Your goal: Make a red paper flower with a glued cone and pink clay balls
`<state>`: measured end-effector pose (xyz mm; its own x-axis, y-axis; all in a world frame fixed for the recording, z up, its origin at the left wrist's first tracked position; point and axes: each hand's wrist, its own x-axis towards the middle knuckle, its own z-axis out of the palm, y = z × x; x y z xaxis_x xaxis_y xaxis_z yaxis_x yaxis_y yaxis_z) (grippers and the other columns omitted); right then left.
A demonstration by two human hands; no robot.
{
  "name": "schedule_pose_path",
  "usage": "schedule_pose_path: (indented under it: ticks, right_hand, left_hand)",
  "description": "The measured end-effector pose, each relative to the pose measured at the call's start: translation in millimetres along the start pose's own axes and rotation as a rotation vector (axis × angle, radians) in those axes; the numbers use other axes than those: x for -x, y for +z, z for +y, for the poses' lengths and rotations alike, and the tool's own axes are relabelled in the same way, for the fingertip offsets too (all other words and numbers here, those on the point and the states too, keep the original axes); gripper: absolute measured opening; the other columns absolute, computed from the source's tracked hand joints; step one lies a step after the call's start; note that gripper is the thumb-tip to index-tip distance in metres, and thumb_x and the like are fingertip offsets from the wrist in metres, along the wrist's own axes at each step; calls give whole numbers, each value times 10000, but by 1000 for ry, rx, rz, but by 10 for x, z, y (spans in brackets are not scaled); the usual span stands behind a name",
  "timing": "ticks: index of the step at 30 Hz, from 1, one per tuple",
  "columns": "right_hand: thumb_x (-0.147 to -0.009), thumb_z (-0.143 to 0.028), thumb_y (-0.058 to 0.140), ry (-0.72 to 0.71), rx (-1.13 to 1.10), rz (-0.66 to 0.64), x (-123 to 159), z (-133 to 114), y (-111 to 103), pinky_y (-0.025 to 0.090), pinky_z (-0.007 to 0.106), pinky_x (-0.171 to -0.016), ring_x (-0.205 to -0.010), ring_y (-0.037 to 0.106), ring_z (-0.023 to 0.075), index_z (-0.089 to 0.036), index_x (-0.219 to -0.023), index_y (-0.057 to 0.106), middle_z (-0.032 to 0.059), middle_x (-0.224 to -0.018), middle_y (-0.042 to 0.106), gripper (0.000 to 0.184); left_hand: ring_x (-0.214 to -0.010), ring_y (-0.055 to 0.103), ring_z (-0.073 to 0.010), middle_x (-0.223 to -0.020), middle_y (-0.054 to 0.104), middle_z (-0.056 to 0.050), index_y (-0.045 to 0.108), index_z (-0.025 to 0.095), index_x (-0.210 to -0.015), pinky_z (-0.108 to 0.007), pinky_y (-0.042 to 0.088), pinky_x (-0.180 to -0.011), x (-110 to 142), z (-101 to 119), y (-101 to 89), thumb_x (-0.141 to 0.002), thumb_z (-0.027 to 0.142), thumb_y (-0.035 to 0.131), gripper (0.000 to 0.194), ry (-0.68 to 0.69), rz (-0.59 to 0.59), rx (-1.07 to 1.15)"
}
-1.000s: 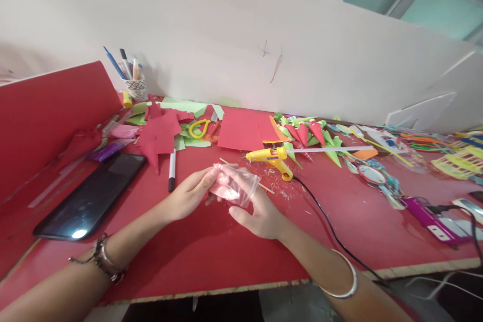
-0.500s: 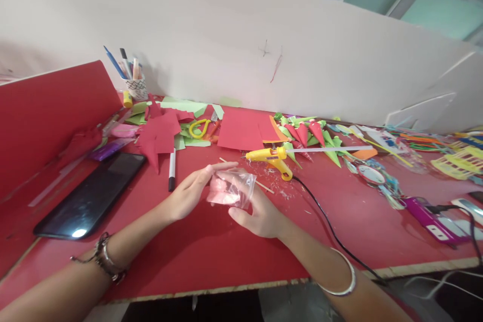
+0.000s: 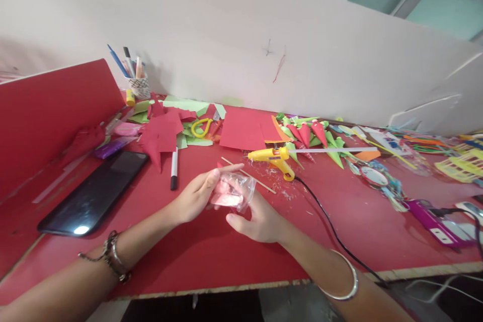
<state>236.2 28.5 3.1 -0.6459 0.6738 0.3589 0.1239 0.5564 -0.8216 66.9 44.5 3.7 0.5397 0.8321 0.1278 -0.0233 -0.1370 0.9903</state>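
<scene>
A small clear plastic bag (image 3: pixel 229 198) with something pale pink in it is held between my two hands above the red table. My left hand (image 3: pixel 196 195) grips the bag's left edge, thumb on top and index finger stretched out past it. My right hand (image 3: pixel 260 219) supports the bag from the right. Its fingers show through the plastic, and I cannot tell whether they are inside or behind it. The right thumb stands apart below the bag. Just beyond lie a thin wooden stick (image 3: pixel 260 181) and a small red tip, mostly hidden behind my left hand.
A yellow glue gun (image 3: pixel 273 157) with a long glue stick lies ahead, its black cord running right. Red paper sheets (image 3: pixel 241 131) and green and red paper cones (image 3: pixel 319 133) lie behind. On the left are a phone (image 3: pixel 94 193), a marker (image 3: pixel 174 168) and a pen cup (image 3: pixel 139 86).
The bag has turned slightly and shifted a little right with my left hand. The red tip now shows behind the left hand. The whole view has shifted slightly.
</scene>
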Motion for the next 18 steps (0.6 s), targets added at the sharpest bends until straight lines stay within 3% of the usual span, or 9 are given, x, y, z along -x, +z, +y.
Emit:
schedule_pose_path:
  ticks: [2,5,9,14,18]
  right_hand:
    - [-736,-162,496,4,19,20,-12,-14,5,390,383,-942,-1117,434,200,-285,-1287,288,38,-1168,485,602]
    - [-720,-138,485,-11,4,-5,-39,-38,14,419,378,-906,-1040,485,193,-275,-1242,358,30,-1077,531,555]
    - [-739,-130,437,-35,-8,13,-42,-30,13,442,378,-871,-928,530,170,-273,-1215,383,19,-991,554,501]
    - [-751,-183,454,-52,122,144,-19,5,-26,258,446,-1031,-1206,336,219,-281,-1260,331,29,-1284,397,533]
    - [-723,-167,474,-97,210,109,-29,-14,-43,254,425,-1038,-1212,318,207,-301,-1282,308,9,-1301,374,598]
  left_hand:
    - [-790,591,-148,-962,642,-81,434,172,-1248,-269,468,-721,0,18,2,-914,394,213,458,10,9,-32]
    - [-977,552,-185,-1104,598,-82,492,179,-1199,-326,403,-892,0,56,17,-911,392,232,442,38,-17,-49]
    - [-936,571,-188,-1110,592,-90,503,173,-1174,-321,434,-847,7,96,39,-903,426,223,465,44,-10,-1]
    - [-580,551,-129,-696,634,-29,593,141,-996,-259,472,-611,-1,85,0,-883,471,251,488,17,124,-70]
    - [-762,570,-143,-801,639,-19,615,160,-896,-246,452,-725,-17,77,-45,-878,395,345,358,112,229,-233]
